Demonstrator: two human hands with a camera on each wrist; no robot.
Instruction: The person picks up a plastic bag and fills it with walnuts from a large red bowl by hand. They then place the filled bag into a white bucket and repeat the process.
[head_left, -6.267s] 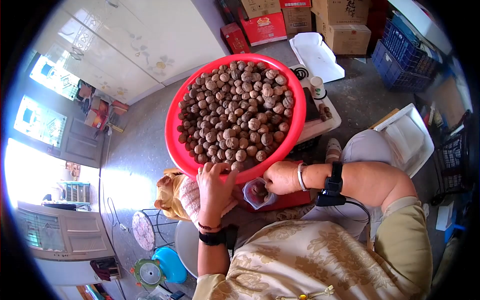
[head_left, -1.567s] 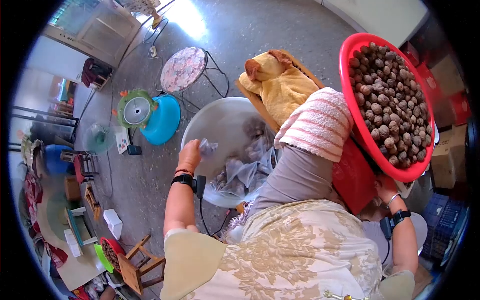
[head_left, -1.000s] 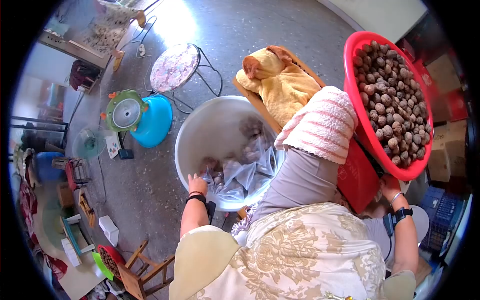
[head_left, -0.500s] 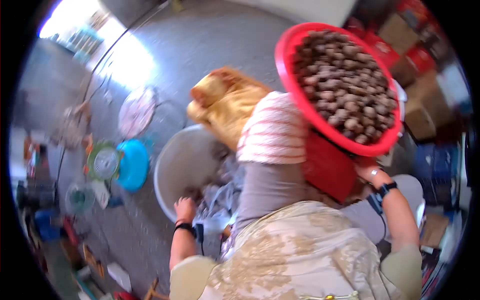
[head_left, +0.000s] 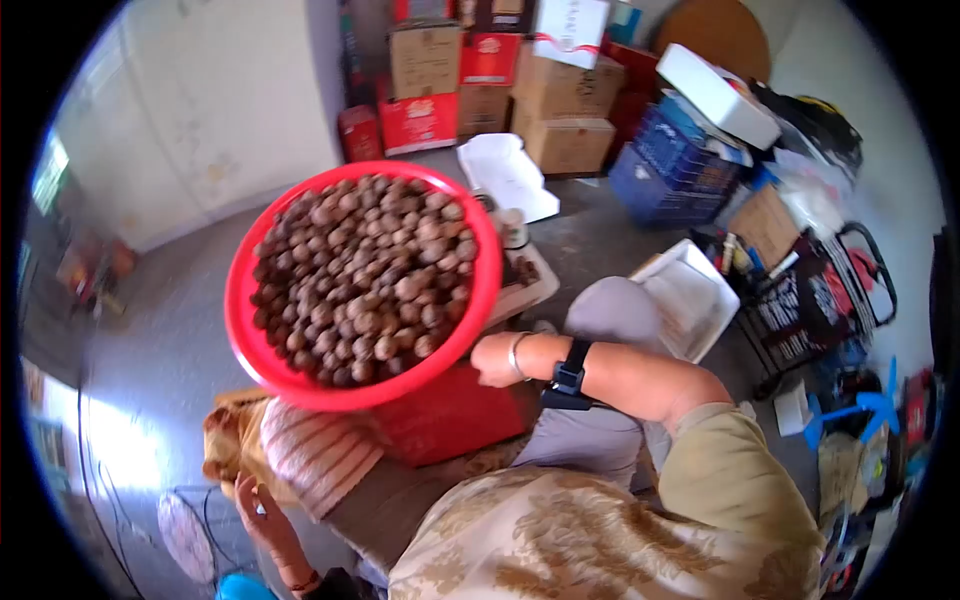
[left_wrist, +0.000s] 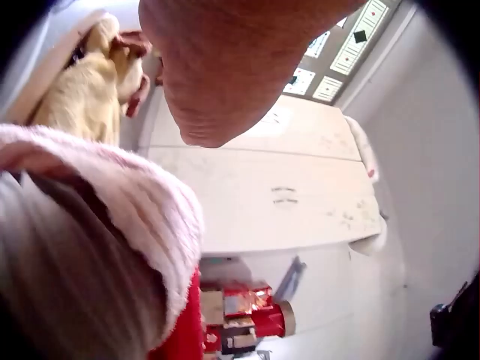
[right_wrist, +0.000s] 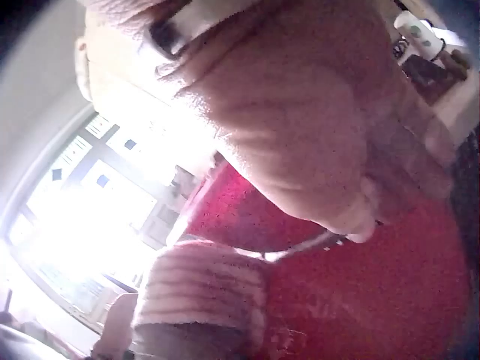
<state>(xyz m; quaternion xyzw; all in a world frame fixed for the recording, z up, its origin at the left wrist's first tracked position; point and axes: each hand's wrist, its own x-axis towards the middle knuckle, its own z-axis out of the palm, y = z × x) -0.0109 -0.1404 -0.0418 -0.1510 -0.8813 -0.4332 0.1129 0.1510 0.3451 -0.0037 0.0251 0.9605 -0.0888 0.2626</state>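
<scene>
Fingers of L hand (head_left: 268, 525) loosely apart, nothing visible in them, at 7 o'clock of red basin (head_left: 488, 270); R hand (head_left: 497, 358) at its 4 o'clock, grip hidden, can't tell. I see walnuts (head_left: 370, 280) heaped inside, prob. for easy reach.

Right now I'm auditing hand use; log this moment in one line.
left hand: near towel; right hand: by basin rim; grips: unclear; walnuts: in basin

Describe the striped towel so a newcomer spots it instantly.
In the head view, find the big red basin heaped with walnuts. Just below its lower left rim, the striped towel drapes over the person's leg. Its pink stripes set it apart from the plain yellow fabric beside it.
</scene>
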